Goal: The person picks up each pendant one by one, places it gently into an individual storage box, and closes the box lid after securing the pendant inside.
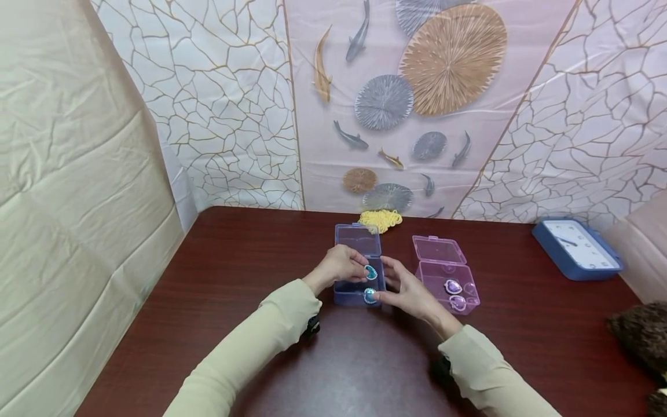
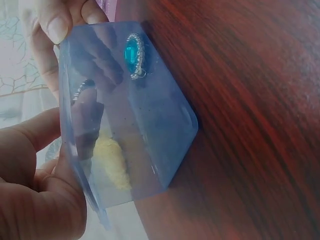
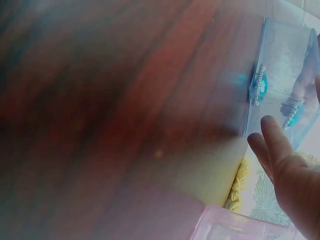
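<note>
An open blue plastic box stands on the table, its lid tilted back. Over it, my left hand pinches a teal teardrop gem charm with a silver beaded rim. A second teal gem charm lies inside at the box's front and shows through the wall in the left wrist view. At the box's right side is my right hand, fingers fairly straight along the wall, thumb near the second charm. In the right wrist view its fingers are by the box wall; whether they press on it is unclear.
An open pink box with two purple gem charms stands right of the blue one. Yellow cord is bunched behind the blue lid. A blue clock sits at the back right, and something brown and furry at the right edge.
</note>
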The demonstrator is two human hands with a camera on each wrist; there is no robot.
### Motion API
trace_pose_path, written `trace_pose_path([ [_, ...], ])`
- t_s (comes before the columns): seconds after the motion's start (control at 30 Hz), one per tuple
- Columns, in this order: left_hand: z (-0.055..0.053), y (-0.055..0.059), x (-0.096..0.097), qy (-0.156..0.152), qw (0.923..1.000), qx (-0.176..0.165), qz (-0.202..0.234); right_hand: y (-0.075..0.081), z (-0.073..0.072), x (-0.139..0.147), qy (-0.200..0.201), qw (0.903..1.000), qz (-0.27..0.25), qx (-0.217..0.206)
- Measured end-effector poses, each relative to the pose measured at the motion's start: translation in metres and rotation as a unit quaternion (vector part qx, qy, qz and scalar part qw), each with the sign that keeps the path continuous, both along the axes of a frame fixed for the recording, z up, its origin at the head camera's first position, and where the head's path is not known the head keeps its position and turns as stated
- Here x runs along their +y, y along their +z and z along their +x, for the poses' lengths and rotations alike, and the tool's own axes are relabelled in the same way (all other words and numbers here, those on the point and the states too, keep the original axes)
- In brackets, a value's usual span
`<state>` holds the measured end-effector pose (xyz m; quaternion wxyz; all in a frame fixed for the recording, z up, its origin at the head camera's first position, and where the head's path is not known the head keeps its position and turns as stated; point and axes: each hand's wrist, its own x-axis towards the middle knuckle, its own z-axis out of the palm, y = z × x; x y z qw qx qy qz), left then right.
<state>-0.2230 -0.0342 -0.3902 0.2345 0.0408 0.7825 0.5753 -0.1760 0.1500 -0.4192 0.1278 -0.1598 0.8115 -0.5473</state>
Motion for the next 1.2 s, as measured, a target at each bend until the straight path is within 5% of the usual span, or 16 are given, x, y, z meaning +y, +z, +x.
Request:
trace_pose_path([
  [0.33, 0.001, -0.001, 0.009, 0.011, 0.9984, 0.031, -0.047, 0.001, 0.001, -0.001, -0.001, 1.0000, -0.001, 0.004],
  [0.83, 0.003, -0.001, 0.015, -0.005, 0.9845, 0.086, -0.153, 0.001, 0.001, -0.001, 0.003, 1.0000, -0.003, 0.001],
  [1.1, 0.002, -0.001, 0.017, -0.032, 0.9571, 0.134, -0.255, 0.001, 0.000, 0.000, 0.005, 0.9999, 0.005, 0.015],
  [1.2, 0.002, -0.001, 0.016, -0.035, 0.9539, 0.138, -0.264, 0.001, 0.001, -0.001, 0.007, 0.9998, -0.001, 0.016],
])
